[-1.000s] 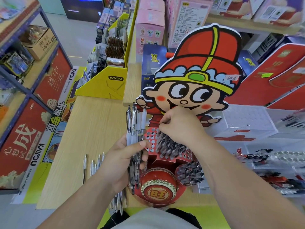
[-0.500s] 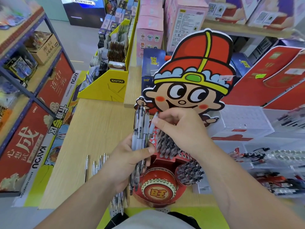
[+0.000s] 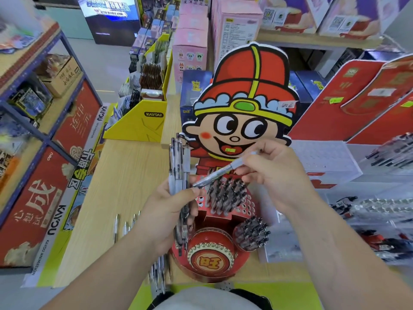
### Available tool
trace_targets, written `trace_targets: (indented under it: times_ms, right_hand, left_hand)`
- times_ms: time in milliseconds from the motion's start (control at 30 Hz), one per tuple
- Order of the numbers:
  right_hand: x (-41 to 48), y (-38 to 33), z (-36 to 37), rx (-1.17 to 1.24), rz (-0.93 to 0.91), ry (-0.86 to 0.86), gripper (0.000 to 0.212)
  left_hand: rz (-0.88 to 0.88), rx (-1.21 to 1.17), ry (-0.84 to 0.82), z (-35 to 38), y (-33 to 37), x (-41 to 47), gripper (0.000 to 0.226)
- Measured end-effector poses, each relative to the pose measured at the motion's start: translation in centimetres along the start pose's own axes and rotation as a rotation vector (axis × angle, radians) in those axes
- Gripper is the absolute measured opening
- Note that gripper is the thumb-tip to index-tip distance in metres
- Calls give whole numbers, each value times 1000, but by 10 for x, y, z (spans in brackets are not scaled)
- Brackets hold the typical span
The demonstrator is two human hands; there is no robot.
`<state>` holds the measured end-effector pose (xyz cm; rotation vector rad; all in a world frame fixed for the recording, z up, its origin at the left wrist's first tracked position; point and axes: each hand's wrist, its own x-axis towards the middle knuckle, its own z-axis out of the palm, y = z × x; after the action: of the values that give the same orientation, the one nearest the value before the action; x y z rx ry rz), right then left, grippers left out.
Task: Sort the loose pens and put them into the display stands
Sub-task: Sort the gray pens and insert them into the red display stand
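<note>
Pinching a single pen (image 3: 221, 171) slantwise above the display stand (image 3: 210, 258), the right hand (image 3: 274, 175) has pulled away from the bundle of pens (image 3: 178, 166), whose tops it was touching half a second ago. The left hand (image 3: 165, 211) grips that bundle upright (about four, too overlapped to count surely) just left of the stand. At least four loose pens (image 3: 116, 229) lie near the front edge of the counter (image 3: 125, 180), and the stand carries two filled clusters.
</note>
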<state>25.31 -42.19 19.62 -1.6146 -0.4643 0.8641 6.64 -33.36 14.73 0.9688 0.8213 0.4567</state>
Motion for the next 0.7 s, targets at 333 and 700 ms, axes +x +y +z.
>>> trace_targets:
  times_ms: [333,700]
  right_hand:
    - [-13,-13,-16,-861,-303,-351,9]
    - [-13,-7,-10,-850,-228,-343,41]
  left_hand:
    - [-35,29,-3,0,-1,1,10]
    - [-43,73,27,-1,-11,3,18]
